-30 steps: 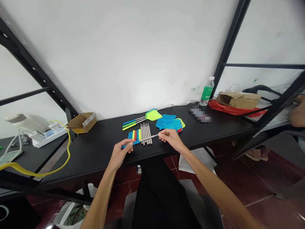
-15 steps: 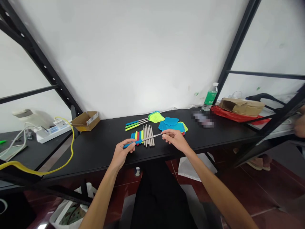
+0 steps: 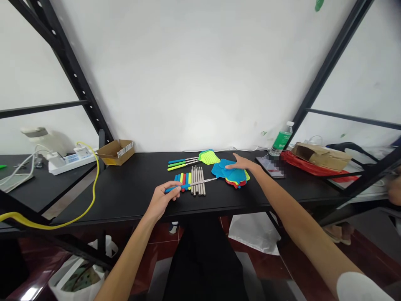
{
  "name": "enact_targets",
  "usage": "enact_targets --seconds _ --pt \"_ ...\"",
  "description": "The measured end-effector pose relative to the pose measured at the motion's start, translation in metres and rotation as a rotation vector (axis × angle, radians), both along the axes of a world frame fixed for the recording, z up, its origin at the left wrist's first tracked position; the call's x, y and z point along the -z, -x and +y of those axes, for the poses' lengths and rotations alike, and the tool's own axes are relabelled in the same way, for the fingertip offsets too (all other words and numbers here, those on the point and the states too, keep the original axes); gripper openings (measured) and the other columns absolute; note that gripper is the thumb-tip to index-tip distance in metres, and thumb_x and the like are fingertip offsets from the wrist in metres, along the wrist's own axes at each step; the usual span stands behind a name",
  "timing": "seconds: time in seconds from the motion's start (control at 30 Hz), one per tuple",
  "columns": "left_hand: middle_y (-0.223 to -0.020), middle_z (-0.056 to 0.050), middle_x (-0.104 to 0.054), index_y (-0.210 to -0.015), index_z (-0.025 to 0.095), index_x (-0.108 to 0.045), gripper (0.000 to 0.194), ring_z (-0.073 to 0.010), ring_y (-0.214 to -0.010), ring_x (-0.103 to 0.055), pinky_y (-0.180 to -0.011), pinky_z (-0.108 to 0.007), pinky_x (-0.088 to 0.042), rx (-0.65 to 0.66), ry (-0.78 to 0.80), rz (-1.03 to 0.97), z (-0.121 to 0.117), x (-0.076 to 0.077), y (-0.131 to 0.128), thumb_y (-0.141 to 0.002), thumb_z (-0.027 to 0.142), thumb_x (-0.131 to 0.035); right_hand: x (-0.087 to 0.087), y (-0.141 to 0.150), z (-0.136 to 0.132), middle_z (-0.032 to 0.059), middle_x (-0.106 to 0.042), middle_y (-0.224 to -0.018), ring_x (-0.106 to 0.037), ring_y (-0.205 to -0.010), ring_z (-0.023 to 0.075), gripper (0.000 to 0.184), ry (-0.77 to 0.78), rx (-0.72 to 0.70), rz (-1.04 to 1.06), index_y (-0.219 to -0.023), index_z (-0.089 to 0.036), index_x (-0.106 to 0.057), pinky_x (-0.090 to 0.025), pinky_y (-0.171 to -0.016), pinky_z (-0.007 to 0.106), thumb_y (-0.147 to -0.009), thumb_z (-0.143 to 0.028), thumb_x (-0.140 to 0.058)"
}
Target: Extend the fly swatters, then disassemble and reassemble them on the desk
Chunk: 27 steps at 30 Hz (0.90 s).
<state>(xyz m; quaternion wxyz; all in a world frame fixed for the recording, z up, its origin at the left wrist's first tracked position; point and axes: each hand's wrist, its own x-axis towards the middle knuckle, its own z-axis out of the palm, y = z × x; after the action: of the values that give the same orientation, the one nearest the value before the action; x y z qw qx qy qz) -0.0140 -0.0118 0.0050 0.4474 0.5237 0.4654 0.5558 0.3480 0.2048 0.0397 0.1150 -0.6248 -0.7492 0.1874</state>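
Observation:
My left hand [image 3: 166,194] is closed round the blue grip of a fly swatter handle [image 3: 200,182], whose thin metal rod points right. The rod's tip reaches the near-left edge of a pile of fly swatter heads. My right hand [image 3: 242,162] lies over this pile, thumb and fingers apart, at a blue fly swatter head [image 3: 227,164] on top. Yellow and red heads show beneath. Several metal rods [image 3: 198,182] lie side by side under the held handle, beside a row of coloured grips [image 3: 184,179]. Behind them lie assembled swatters [image 3: 208,157] with green and blue grips.
On the black table [image 3: 134,188] stand a small cardboard box [image 3: 116,153] at left and a water bottle [image 3: 282,140] at right. A phone [image 3: 270,166] lies near the bottle. A yellow cable [image 3: 94,188] and a power strip [image 3: 72,162] are at far left.
My right hand has left the rod's tip and moved right and away from me onto the pile of heads. My left hand still holds the handle. The view has shifted slightly.

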Motion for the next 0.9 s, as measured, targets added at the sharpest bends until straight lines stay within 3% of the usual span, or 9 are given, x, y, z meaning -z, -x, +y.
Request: enact_targets --seconds 0.13,0.23,0.37,0.47,0.67,0.77,0.9 --pt "-0.065 -0.002 -0.06 -0.096 0.015 -0.075 0.03 -0.0112 -0.059 -0.049 -0.057 -0.024 -0.04 -0.002 -0.002 -0.013 -0.002 -0.002 -0.002 -0.076 0.038 -0.077 0.002 -0.001 0.009 0.0202 -0.03 -0.158 -0.033 -0.143 0.0417 0.132 0.075 -0.002 -0.045 -0.159 -0.018 -0.016 -0.035 -0.111 0.05 -0.057 -0.076 -0.075" --pt "-0.066 -0.002 -0.06 -0.097 0.015 -0.074 0.031 -0.012 -0.06 -0.05 -0.057 -0.024 -0.04 -0.001 -0.001 -0.008 -0.003 -0.003 -0.002 -0.076 0.038 -0.077 0.001 0.0 0.011 0.0207 -0.03 -0.158 -0.033 -0.143 0.0417 0.125 0.081 -0.011 -0.072 -0.156 -0.015 -0.026 -0.034 -0.112 0.049 -0.058 -0.073 -0.077" --pt "-0.065 -0.003 -0.061 -0.096 0.015 -0.074 0.03 -0.0127 -0.06 -0.051 -0.057 -0.025 -0.04 -0.005 -0.016 -0.015 -0.002 -0.002 -0.002 -0.077 0.038 -0.076 0.001 0.001 0.01 0.023 -0.041 -0.152 -0.042 -0.137 0.0422 0.109 0.067 -0.038 -0.056 -0.149 -0.011 -0.042 -0.038 -0.109 0.048 -0.064 -0.072 -0.074" --pt "-0.065 -0.003 -0.061 -0.095 0.015 -0.075 0.03 -0.0137 -0.061 -0.052 -0.057 -0.025 -0.04 -0.003 -0.027 -0.01 -0.001 -0.001 -0.002 -0.077 0.038 -0.076 0.002 0.001 0.01 0.0231 -0.045 -0.149 -0.047 -0.134 0.0413 0.11 0.051 -0.072 -0.031 -0.148 -0.011 -0.043 -0.041 -0.107 0.046 -0.063 -0.072 -0.075" --pt "-0.065 -0.003 -0.061 -0.095 0.015 -0.075 0.03 -0.0138 -0.061 -0.052 -0.057 -0.025 -0.04 -0.002 -0.033 0.002 -0.002 0.0 -0.003 -0.077 0.038 -0.075 0.001 0.004 0.013 0.0233 -0.043 -0.15 -0.046 -0.133 0.0421 0.115 0.096 -0.071 -0.017 -0.147 -0.013 -0.045 -0.044 -0.103 0.047 -0.051 -0.057 -0.089" --pt "-0.066 -0.003 -0.061 -0.095 0.015 -0.075 0.03 -0.0138 -0.061 -0.053 -0.057 -0.025 -0.041 0.005 -0.033 0.007 -0.002 0.0 -0.002 -0.077 0.039 -0.075 -0.001 0.001 0.012 0.0219 -0.058 -0.137 -0.057 -0.121 0.0402 0.095 0.076 -0.067 0.103 -0.129 -0.012 -0.061 -0.049 -0.097 0.046 -0.048 -0.05 -0.091" --pt "-0.065 -0.002 -0.061 -0.097 0.015 -0.074 0.031 -0.0138 -0.062 -0.052 -0.057 -0.025 -0.04 0.007 -0.039 -0.003 -0.001 0.001 -0.002 -0.077 0.039 -0.075 -0.009 -0.009 -0.002 0.0139 -0.074 -0.101 -0.069 -0.093 0.0316 0.053 0.002 -0.13 0.465 -0.096 -0.014 -0.071 -0.055 -0.083 0.043 -0.059 -0.048 -0.086"
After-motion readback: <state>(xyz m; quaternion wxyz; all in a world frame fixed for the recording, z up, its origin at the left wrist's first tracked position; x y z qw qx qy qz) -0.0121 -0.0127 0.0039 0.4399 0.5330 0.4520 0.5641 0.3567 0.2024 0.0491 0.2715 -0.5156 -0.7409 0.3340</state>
